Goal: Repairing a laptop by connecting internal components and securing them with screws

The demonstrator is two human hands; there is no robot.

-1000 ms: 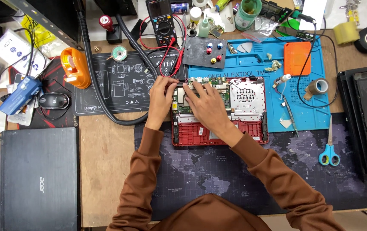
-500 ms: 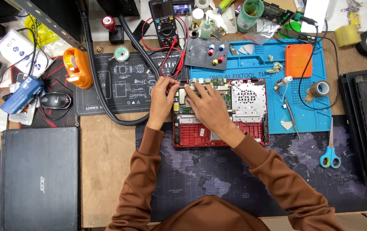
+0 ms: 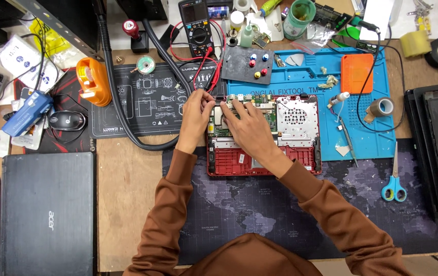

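An opened red laptop base (image 3: 300, 158) lies in the middle of the desk with its green circuit board (image 3: 270, 118) and a perforated metal plate (image 3: 294, 116) exposed. My left hand (image 3: 196, 115) rests at the base's upper left corner, fingertips touching the board's edge. My right hand (image 3: 247, 128) lies across the board, fingers pressed on its upper left part. What the fingertips pinch is hidden. Both sleeves are brown.
A blue work mat (image 3: 372, 102) with an orange box (image 3: 357, 72) and tape roll (image 3: 382, 107) lies right. Blue scissors (image 3: 394, 185), a multimeter (image 3: 197, 28), a thick black hose (image 3: 127, 128), a mouse (image 3: 67, 120) and a closed black laptop (image 3: 45, 214) surround the work.
Both hands stay on the board's upper left part; the fingers have shifted only slightly.
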